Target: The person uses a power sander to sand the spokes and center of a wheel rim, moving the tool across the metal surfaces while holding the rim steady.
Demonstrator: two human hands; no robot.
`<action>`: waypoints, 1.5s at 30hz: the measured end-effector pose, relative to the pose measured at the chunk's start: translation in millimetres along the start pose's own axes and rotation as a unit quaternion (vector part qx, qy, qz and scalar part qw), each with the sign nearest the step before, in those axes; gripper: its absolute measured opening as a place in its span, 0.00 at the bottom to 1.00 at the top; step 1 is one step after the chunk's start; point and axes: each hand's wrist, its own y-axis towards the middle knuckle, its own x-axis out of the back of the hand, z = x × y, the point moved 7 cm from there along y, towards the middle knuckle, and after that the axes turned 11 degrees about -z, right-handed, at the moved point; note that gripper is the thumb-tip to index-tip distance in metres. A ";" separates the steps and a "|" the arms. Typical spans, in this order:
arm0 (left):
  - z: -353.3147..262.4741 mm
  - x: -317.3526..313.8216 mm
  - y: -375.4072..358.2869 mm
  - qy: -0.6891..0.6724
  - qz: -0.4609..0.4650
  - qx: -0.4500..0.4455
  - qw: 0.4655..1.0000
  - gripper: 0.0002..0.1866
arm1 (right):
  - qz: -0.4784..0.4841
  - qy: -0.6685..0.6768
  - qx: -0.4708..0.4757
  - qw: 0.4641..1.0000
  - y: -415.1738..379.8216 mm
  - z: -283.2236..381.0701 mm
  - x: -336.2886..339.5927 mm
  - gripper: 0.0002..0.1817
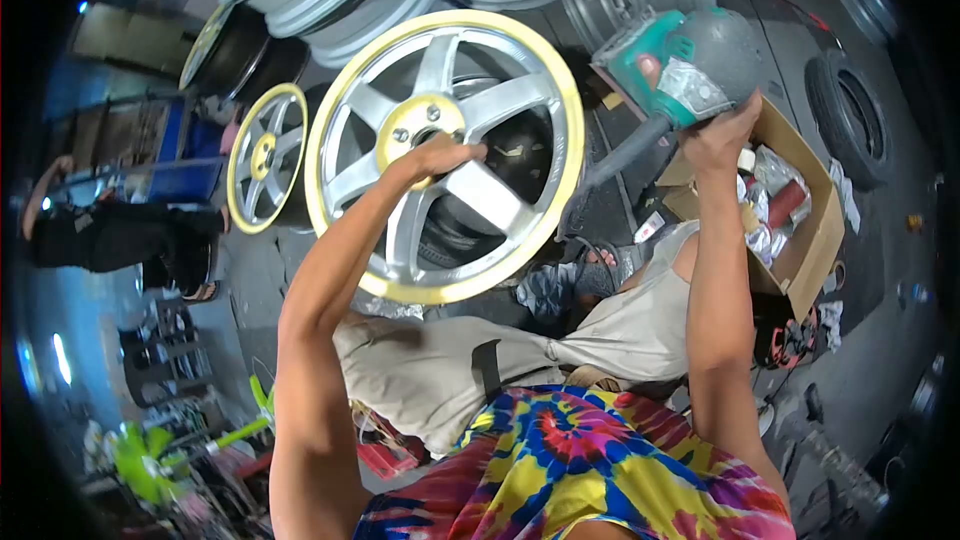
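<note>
A large alloy wheel rim (497, 198), silver-spoked with a yellowish outer lip and hub, stands before my legs. My left hand (440, 157) grips it by a spoke near the hub; some fingers are hidden behind the metal. At the upper right, my right hand (720, 135) is closed around a teal and grey power sander (705, 55), raised beside the rim and apart from it. A patch of silver tape wraps the sander's body, and a dark grey hose or cord runs down from it.
Stacked silver rims (370, 0) line the back. A smaller yellow-and-silver rim (268, 155) stands left. An open cardboard box (815, 230) of cans and wrappers sits by my right arm, with a tyre (848, 115) beyond. A person in dark clothes (110, 230) is at far left, near a green fan (145, 460).
</note>
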 end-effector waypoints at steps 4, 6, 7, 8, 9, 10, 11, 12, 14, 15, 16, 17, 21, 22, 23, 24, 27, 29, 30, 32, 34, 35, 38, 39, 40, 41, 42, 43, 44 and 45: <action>2.7 -4.7 -15.6 0.082 0.056 0.001 0.995 0.36 | -0.050 0.089 -0.279 0.955 -17.7 -44.4 8.1 0.28; -12.8 1.6 -29.1 0.105 0.084 -0.037 0.990 0.37 | 0.031 -0.052 -0.218 0.974 -2.2 -35.7 -4.0 0.25; -17.0 3.2 -33.2 0.144 0.101 -0.050 0.983 0.36 | 0.042 -0.081 -0.198 0.976 10.8 -19.9 -10.1 0.23; -20.1 7.8 -35.4 0.139 0.100 -0.046 0.984 0.36 | 0.047 -0.076 -0.199 0.976 14.0 -15.6 -14.2 0.23; -24.0 8.7 -37.4 0.153 0.128 -0.061 0.978 0.33 | 0.035 -0.059 -0.227 0.971 14.9 -15.8 -16.4 0.23; -24.3 7.5 -38.0 0.166 0.157 -0.078 0.971 0.29 | 0.022 -0.041 -0.255 0.966 13.3 -17.4 -18.2 0.23; -19.9 8.6 -35.1 0.162 0.157 -0.074 0.971 0.29 | 0.026 -0.039 -0.257 0.965 10.7 -17.2 -20.4 0.23; -16.9 8.6 -30.7 0.188 0.166 -0.090 0.964 0.30 | 0.042 -0.051 -0.250 0.966 9.0 -17.8 -22.6 0.23; -5.5 7.9 -20.5 0.264 0.140 -0.097 0.949 0.36 | 0.066 -0.066 -0.256 0.962 4.5 -17.5 -27.9 0.24; -1.9 6.5 -22.6 0.254 0.177 -0.089 0.947 0.36 | 0.072 -0.064 -0.255 0.962 3.0 -15.5 -31.0 0.24; 2.4 10.2 -22.4 0.250 0.154 -0.101 0.950 0.37 | 0.074 -0.045 -0.260 0.962 0.8 -12.1 -36.7 0.23; 6.9 13.3 -24.7 0.246 0.131 -0.110 0.954 0.38 | 0.077 -0.022 -0.267 0.960 -2.7 -8.3 -41.7 0.24; 11.8 17.0 -27.3 0.239 0.056 -0.134 0.960 0.45 | 0.188 -0.044 -0.388 0.901 -29.3 5.8 -66.0 0.31; 9.4 21.0 -29.5 0.226 0.037 -0.159 0.960 0.45 | 0.188 -0.059 -0.382 0.903 -35.8 12.4 -71.2 0.28; 7.4 28.9 -31.6 0.213 0.016 -0.186 0.959 0.45 | 0.196 0.014 -0.321 0.927 -34.8 21.3 -85.6 0.24; 0.2 51.3 -45.4 0.147 -0.019 -0.196 0.969 0.45 | 0.184 0.039 -0.359 0.914 -48.9 24.9 -91.7 0.22; 29.0 114.4 -73.3 -0.057 -0.133 -0.154 0.977 0.33 | 0.270 0.070 -0.397 0.874 -83.7 44.7 -125.6 0.28; 58.9 145.1 -95.4 -0.084 -0.249 -0.170 0.950 0.27 | 0.309 0.076 -0.391 0.863 -113.5 54.5 -148.1 0.34; 65.2 147.5 -105.3 -0.127 -0.254 -0.186 0.941 0.27 | 0.325 0.100 -0.376 0.862 -126.7 61.2 -160.5 0.35; 50.3 145.8 -139.0 -0.201 -0.236 -0.217 0.926 0.27 | 0.369 0.118 -0.343 0.856 -133.6 90.7 -184.3 0.36; 19.3 138.1 -164.1 -0.167 -0.261 -0.249 0.917 0.41 | 0.420 0.109 -0.275 0.858 -146.2 108.3 -203.7 0.38; 6.2 132.2 -171.9 -0.142 -0.266 -0.261 0.917 0.50 | 0.445 0.106 -0.249 0.854 -153.1 115.2 -210.9 0.41; -14.7 113.1 -167.7 -0.013 -0.291 -0.299 0.909 0.56 | 0.421 0.111 -0.149 0.888 -165.4 133.5 -212.2 0.47; -14.5 109.2 -169.7 0.017 -0.263 -0.265 0.928 0.56 | 0.430 0.115 -0.144 0.884 -168.9 140.5 -215.6 0.47; -14.7 110.8 -181.1 0.010 -0.266 -0.259 0.928 0.56 | 0.466 0.123 -0.176 0.858 -178.4 144.5 -219.0 0.46; -11.5 105.4 -186.3 0.026 -0.224 -0.212 0.951 0.54 | 0.499 0.129 -0.208 0.831 -186.7 146.0 -220.8 0.46; -7.0 98.3 -190.3 0.043 -0.180 -0.165 0.969 0.53 | 0.492 0.138 -0.150 0.846 -188.1 159.5 -220.7 0.42; -4.7 94.7 -196.4 0.037 -0.181 -0.163 0.969 0.53 | 0.497 0.138 -0.148 0.844 -187.3 164.3 -220.6 0.42; -1.3 91.5 -204.3 0.041 -0.195 -0.170 0.965 0.52 | 0.518 0.152 -0.133 0.831 -187.7 174.1 -220.4 0.40; 2.1 87.6 -211.7 0.044 -0.208 -0.177 0.961 0.51 | 0.539 0.165 -0.119 0.817 -185.4 188.9 -220.6 0.39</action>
